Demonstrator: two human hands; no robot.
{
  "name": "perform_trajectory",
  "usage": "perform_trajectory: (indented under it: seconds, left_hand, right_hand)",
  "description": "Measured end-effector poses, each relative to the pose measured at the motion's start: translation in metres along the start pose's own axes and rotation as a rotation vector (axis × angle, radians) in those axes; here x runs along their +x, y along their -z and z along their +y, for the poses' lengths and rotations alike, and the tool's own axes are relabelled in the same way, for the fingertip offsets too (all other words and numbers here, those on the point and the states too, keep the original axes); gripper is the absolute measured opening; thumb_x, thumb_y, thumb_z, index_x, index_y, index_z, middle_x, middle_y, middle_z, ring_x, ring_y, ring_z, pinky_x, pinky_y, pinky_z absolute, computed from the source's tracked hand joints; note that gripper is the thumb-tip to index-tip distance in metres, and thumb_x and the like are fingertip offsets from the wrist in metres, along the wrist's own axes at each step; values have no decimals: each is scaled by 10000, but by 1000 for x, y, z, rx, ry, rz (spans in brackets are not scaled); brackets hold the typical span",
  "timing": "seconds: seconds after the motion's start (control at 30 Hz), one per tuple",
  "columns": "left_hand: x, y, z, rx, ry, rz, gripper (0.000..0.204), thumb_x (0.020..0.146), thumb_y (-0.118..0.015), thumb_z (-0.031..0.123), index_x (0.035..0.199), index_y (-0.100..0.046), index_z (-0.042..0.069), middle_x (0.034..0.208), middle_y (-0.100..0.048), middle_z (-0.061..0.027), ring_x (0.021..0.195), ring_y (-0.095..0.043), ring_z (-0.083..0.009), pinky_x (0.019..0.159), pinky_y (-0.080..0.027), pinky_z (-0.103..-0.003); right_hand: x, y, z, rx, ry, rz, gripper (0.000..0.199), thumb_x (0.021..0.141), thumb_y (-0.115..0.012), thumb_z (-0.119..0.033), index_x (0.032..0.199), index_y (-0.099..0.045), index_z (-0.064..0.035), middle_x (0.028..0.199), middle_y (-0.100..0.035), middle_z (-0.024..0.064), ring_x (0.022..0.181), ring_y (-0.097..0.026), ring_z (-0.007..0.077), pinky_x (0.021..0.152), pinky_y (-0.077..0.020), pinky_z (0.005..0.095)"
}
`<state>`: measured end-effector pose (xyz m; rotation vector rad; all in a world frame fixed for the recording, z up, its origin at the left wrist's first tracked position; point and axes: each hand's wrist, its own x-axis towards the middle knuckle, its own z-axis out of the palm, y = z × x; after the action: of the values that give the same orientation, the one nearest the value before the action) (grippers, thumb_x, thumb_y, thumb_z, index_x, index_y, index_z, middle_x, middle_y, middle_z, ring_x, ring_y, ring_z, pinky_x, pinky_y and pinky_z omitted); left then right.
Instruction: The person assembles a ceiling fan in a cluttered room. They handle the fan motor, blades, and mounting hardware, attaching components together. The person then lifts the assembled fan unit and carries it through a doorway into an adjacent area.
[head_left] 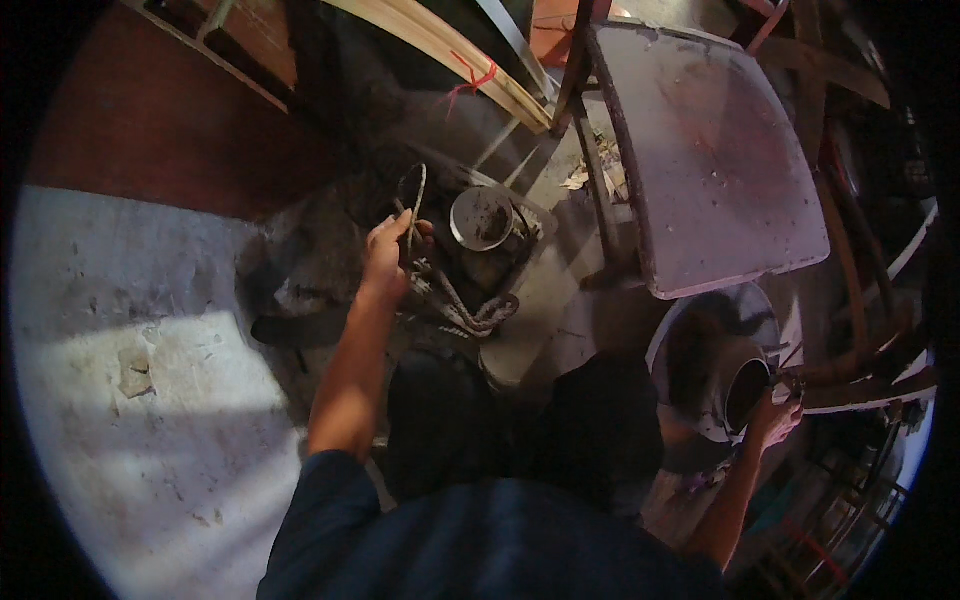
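Note:
My left hand is stretched forward and grips a thin looped wire or cord that rises above the fingers. Just beyond it a small round metal bowl with dark residue sits on the ground. A thick twisted rope lies coiled beside the hand's right. Low on the right, my right hand holds the rim of a dark round metal cup, which sits over a wide pale basin.
A dusty flat metal table top on a rusty frame stands to the upper right. Long wooden strips tied with red string lean at the top. Pale concrete floor spreads left, with a reddish wall behind.

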<state>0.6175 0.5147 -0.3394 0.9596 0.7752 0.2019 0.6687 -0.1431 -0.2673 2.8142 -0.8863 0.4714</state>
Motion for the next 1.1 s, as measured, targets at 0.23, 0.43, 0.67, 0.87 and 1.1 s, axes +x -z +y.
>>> perform_trajectory:
  seconds: [0.23,0.43,0.67,0.87,1.1]
  left_hand:
    - [-43,-41,4,81,-7,-132,203,984,-528,245,971,-624,67,832,-670,-41,712,-578,-108,579,-440,-276]
    - [-78,-69,-2,188,33,-135,162,975,-527,219,1037,-597,86,869,-681,-38,704,-566,-85,550,-443,-228]
    - [-103,-93,-11,112,19,-210,216,985,-528,254,991,-564,41,887,-689,-83,518,-511,-73,459,-407,-214]
    - [-98,-97,-10,301,41,-317,280,977,-550,295,906,-590,27,830,-686,-73,506,-502,-64,451,-392,-222]
    - [-83,-77,-1,636,-203,-184,298,865,-691,289,902,-698,-7,795,-677,-41,713,-579,-77,630,-462,-269]
  right_hand:
    - [-96,152,-133,1100,693,-99,395,862,-633,-71,1239,-555,19,1273,-557,184,1154,-550,358,1004,-427,430]
    - [-174,214,-257,870,1261,-551,567,791,-667,-163,1296,-485,19,1145,-603,232,1050,-601,383,891,-488,424]
    - [-169,165,-286,517,1094,-1061,357,857,-615,-297,1023,-598,19,790,-637,243,822,-642,409,721,-497,489]
    - [-147,159,-272,617,972,-1136,324,874,-600,-300,849,-628,22,780,-610,262,798,-609,447,706,-480,485]
    - [-105,187,-197,445,873,-1041,302,842,-642,-278,811,-643,22,761,-604,262,752,-612,422,696,-483,463]
